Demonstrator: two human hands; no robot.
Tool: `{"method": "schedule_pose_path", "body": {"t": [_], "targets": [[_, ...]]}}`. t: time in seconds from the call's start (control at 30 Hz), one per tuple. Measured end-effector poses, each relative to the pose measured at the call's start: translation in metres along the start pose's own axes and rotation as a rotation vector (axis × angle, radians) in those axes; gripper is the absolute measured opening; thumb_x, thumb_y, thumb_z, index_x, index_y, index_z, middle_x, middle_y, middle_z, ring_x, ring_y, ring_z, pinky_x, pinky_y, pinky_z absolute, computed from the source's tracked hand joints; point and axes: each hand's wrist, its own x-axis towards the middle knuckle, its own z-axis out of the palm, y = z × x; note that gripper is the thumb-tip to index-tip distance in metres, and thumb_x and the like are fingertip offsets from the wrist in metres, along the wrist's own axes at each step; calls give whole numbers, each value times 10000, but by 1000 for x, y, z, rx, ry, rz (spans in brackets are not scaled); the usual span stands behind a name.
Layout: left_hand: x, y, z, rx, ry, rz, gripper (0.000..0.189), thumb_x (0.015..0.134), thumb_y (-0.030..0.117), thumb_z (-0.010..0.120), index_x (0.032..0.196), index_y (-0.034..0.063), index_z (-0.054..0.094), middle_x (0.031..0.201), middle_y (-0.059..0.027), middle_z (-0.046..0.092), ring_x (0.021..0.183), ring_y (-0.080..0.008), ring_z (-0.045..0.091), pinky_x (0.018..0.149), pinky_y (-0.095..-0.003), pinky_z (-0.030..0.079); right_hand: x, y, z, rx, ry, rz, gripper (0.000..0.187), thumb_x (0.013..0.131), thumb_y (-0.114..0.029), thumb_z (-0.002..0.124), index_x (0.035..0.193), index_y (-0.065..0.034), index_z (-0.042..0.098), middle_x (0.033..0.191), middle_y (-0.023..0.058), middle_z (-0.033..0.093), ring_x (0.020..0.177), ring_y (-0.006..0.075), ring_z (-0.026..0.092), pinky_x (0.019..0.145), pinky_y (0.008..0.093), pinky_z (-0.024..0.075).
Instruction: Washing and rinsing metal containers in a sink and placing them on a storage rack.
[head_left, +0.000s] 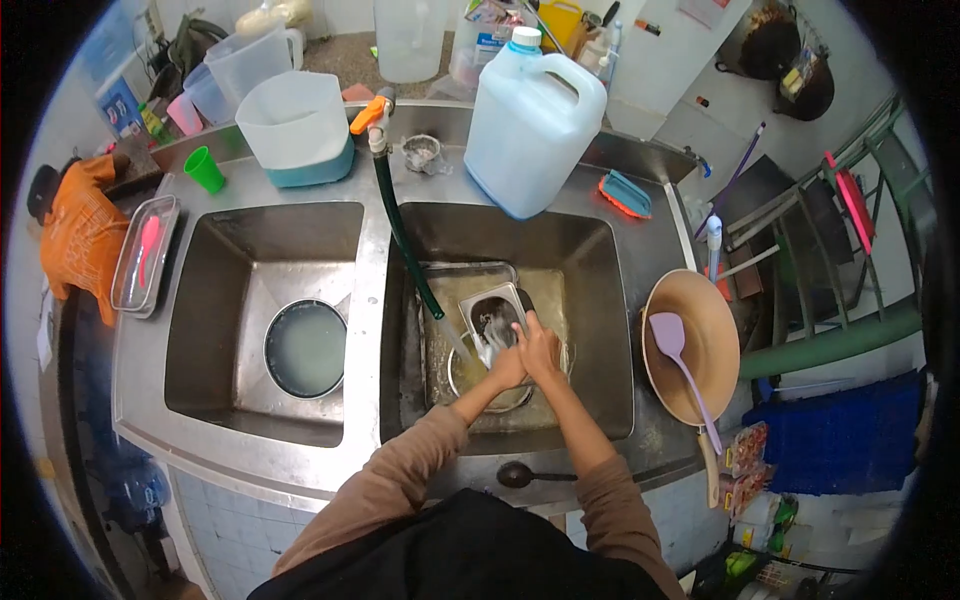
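In the right basin of a steel double sink (373, 300), my right hand (541, 349) grips the edge of a small rectangular metal pan (491, 311). My left hand (510, 369) is close against it, at the pan's lower end; whether it holds anything is hidden. Water runs from a dark green hose (401, 232) beside the pan. Under my hands lie a larger rectangular tray (442, 277) and a round rimmed vessel, partly hidden. The hose hangs from a tap with an orange lever (369, 116).
A round pan of cloudy water (306, 349) sits in the left basin. Behind stand a large jug (529, 127), a brush (626, 195) and a plastic container (296, 127). A frying pan with a lilac spatula (694, 330) lies right; a dark ladle (516, 474) lies in front.
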Motion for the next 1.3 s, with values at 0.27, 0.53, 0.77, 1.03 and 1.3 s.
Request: {"method": "schedule_pose_path", "body": {"t": [0.27, 0.53, 0.77, 1.03, 1.3], "targets": [[59, -42, 25, -1337, 145, 14, 184, 763, 155, 352, 791, 38, 491, 760, -52, 508, 680, -138, 489, 585, -261, 391, -5, -37, -17, 279, 261, -245, 261, 688, -213, 547, 654, -14, 383, 497, 174, 441, 486, 361, 445, 410, 382, 331], [55, 21, -10, -1643, 196, -56, 143, 729, 134, 376, 768, 46, 482, 692, -50, 487, 540, -167, 469, 465, -290, 389, -15, 24, -7, 307, 381, -233, 311, 714, -298, 506, 662, -19, 377, 522, 175, 414, 495, 331, 445, 398, 356, 321], [35, 18, -3, -544, 377, 453, 246, 677, 136, 488, 888, 12, 470, 848, -91, 493, 753, -202, 480, 637, -300, 386, -13, 34, -30, 1113, 131, 357, 459, 732, -441, 424, 982, -72, 315, 863, 82, 451, 737, 192, 475, 569, 279, 395], [1, 6, 13, 397, 386, 521, 154, 667, 80, 432, 780, 24, 521, 880, -159, 482, 702, -285, 521, 635, -364, 420, -18, 66, -17, 1618, 127, 661, 500, 630, -242, 588, 1010, -6, 364, 936, 121, 460, 796, 213, 493, 637, 318, 435], [3, 14, 23, 375, 574, 583, 140, 671, 62, 427, 776, -14, 480, 825, -193, 510, 663, -311, 526, 586, -369, 425, -15, 61, -5, 1756, 364, 716, 349, 605, -197, 559, 881, -12, 452, 772, 62, 485, 681, 181, 494, 580, 306, 434]]}}
